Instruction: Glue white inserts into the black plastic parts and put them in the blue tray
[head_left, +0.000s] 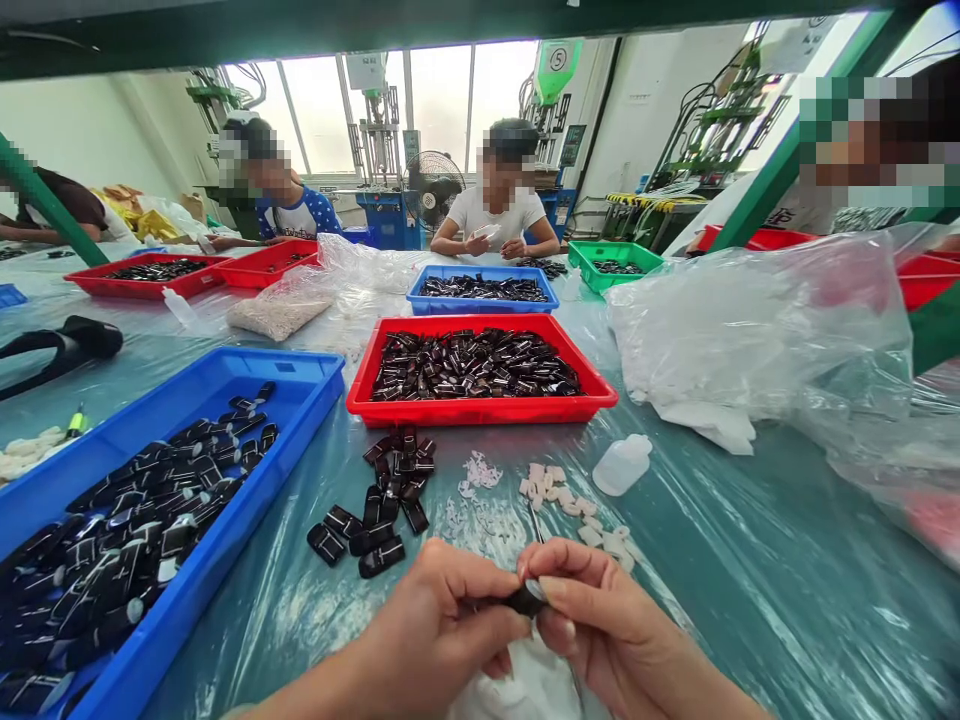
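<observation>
A small black plastic part (523, 601) with a pale round face at its end is between my hands at the bottom centre. My left hand (442, 625) is closed around its body, which the fingers mostly hide. My right hand (600, 620) pinches near the pale face, thumb against it. A thin metal tool (535, 522) sticks up from between the right fingers; its kind is unclear. Just beyond the hands lie loose black parts (379, 540), white shavings (480, 472) and small off-white pieces (551, 485). White cloth-like material (517, 685) shows below the hands.
A blue tray (300, 440) of black parts stands at left, a red tray (480, 411) of similar parts ahead. A white squeeze bottle (622, 465) leans at right, near a clear plastic bag (757, 330). Co-workers sit across the table; a green frame bar (450, 25) crosses overhead.
</observation>
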